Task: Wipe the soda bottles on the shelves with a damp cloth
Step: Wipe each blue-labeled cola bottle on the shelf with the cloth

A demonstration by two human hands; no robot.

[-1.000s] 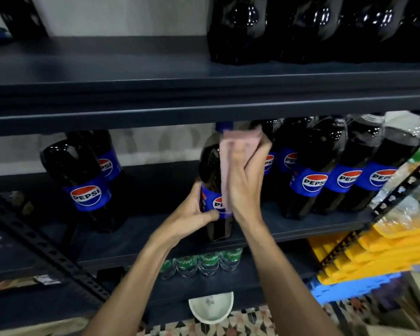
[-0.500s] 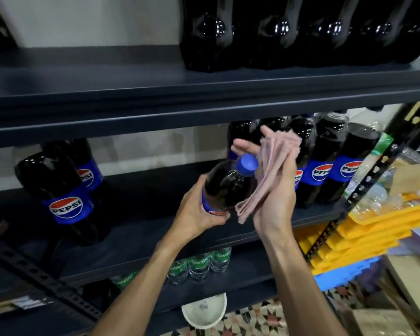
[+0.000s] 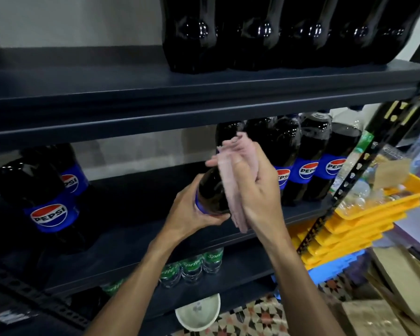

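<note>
I have my left hand (image 3: 192,212) wrapped round the labelled waist of the Pepsi bottle (image 3: 212,190), fingers curled tight, holding it tilted in front of the middle shelf (image 3: 131,229). My right hand (image 3: 260,197) pins the pink cloth (image 3: 233,192) under its thumb against the bottle's right flank. That hand's fingertips (image 3: 210,163) reach past the neck.

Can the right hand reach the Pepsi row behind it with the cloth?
Likely yes: the right hand, holding the cloth, is in front of the Pepsi row with nothing between; the held bottle sits leftward.
</note>
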